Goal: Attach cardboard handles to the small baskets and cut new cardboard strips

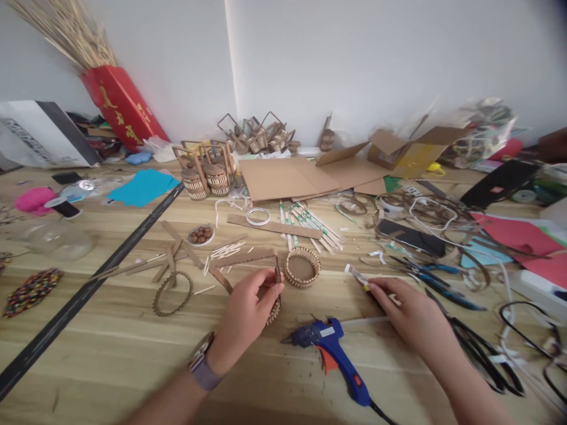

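My left hand is closed around a small round corrugated-cardboard basket piece with an upright cardboard strip, held just above the wooden table. My right hand is closed on a thin knife-like tool with a pale tip and a yellow band, its tip pointing left toward a finished round cardboard basket. A blue and orange hot glue gun lies on the table between my two hands, nozzle pointing left.
A cardboard ring, loose strips and sticks lie to the left. Small cardboard baskets, flat cardboard sheets, a phone, pliers, scissors, coloured paper and a long black bar crowd the table.
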### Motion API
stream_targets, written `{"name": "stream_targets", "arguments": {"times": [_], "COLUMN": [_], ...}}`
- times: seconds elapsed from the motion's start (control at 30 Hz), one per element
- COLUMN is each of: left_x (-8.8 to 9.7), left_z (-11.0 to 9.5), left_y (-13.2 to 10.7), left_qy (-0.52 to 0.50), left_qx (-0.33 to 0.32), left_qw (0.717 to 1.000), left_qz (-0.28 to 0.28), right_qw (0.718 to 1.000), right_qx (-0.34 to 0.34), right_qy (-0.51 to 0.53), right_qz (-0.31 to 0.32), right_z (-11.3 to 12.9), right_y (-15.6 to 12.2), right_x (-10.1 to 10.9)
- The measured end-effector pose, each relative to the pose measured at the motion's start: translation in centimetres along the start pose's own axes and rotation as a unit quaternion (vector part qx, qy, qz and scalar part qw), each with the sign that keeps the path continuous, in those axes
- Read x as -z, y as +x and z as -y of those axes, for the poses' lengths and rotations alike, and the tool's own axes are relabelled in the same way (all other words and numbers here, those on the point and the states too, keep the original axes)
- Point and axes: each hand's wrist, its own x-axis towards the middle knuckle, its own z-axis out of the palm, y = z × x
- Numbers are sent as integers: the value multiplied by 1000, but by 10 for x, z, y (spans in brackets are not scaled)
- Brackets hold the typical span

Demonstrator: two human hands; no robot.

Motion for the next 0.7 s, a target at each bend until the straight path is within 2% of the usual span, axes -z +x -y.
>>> {"name": "stream_targets", "arguments": {"times": [0.1, 0.2, 0.3, 0.43, 0.53, 0.7], "left_x": [-3, -4, -6, -6, -5, -5], "left_z": [3, 4, 5, 6, 6, 5], "left_y": [1, 1, 1, 1, 1, 1], "left_qy": [3, 13, 24, 40, 46, 54], "left_qx": [0, 0, -11, -31, -24, -18], "left_qw": [1000, 1000, 999, 998, 998, 998], "left_qz": [-7, -10, -18, -25, -24, -32], "right_qw": [996, 986, 978, 971, 968, 954], "right_qx": [-65, -132, -160, -188, -205, -258], "right_qy": [-58, -104, -119, -136, -122, -114], "right_qz": [-14, 19, 51, 64, 77, 101], "right_z": [-21, -47, -76, -107, -117, -118], "right_y": [-9, -20, -31, -48, -56, -61], "right_x": [16, 36, 52, 59, 60, 58]}}
